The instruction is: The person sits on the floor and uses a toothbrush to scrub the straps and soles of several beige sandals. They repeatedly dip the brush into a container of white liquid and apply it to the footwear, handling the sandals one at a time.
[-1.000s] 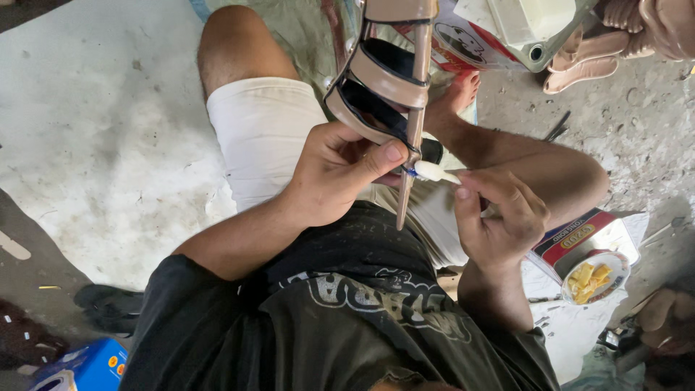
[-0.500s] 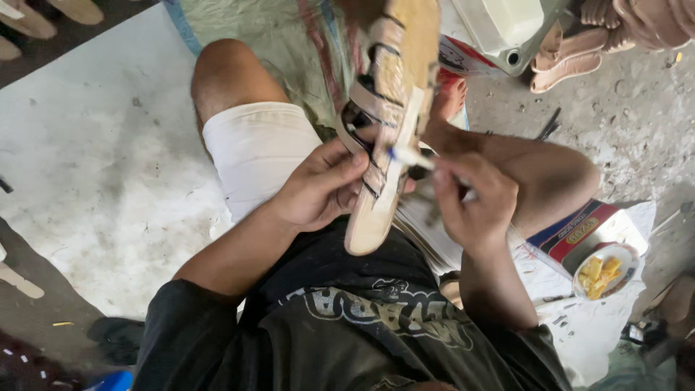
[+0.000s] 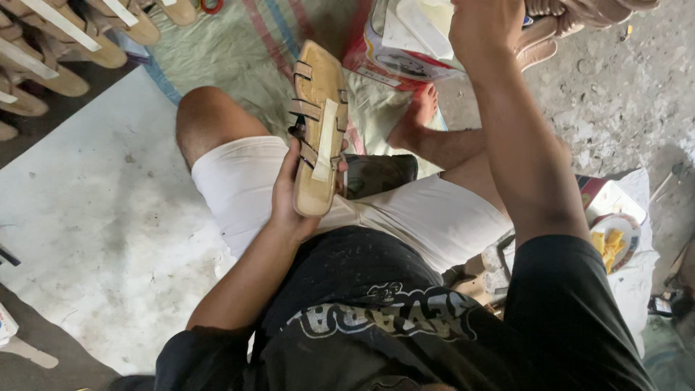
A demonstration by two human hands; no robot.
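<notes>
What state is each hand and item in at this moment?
Left hand: gripping the sandal at its heel end.
Sandal: held up, sole facing the camera, pale strip across the straps.
Right hand: raised toward the sandals at the top, grip unclear.
Tin: open, yellow contents.

Floor-level sandal workshop: rows of unfinished sandals (image 3: 65, 43), glue tin (image 3: 612, 239).

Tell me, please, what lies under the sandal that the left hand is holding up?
Under the sandal are the left hand, gripping its heel end, the white shorts and a dark block on the lap. The palm is hidden by the sole.
</notes>
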